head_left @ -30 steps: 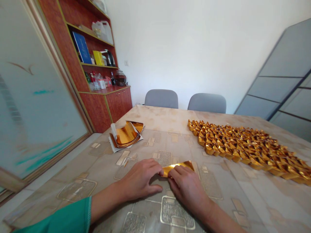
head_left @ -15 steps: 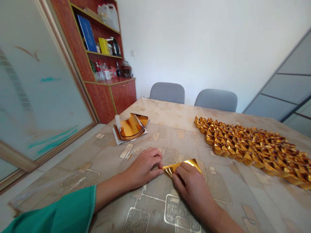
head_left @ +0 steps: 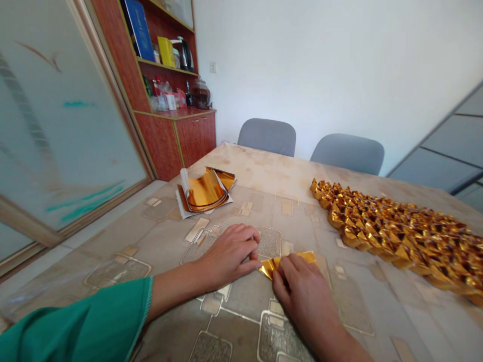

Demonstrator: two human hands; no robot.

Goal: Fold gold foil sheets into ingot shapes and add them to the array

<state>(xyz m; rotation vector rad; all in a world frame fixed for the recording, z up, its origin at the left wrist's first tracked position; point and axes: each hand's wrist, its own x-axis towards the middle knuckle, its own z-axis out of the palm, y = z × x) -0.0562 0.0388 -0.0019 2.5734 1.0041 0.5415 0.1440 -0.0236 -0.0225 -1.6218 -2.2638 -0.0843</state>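
Folded gold foil paper [head_left: 289, 262] on a patterned tablecloth [head_left: 264, 171], between the hands. Right hand [head_left: 307, 296] pressed flat on it, fingers spread; left hand [head_left: 226, 254] loosely curled just beside it, gripping nothing. Risk: uneven pressure could crease, tear or slide the thin foil

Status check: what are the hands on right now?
Right hand pressing folded gold foil. Left hand at its end. Folded gold pieces off to the right.

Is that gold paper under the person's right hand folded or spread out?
Folded: the gold foil sheet forms a narrow, creased, doubled shape, not a flat sheet, with the right hand pressing on it.
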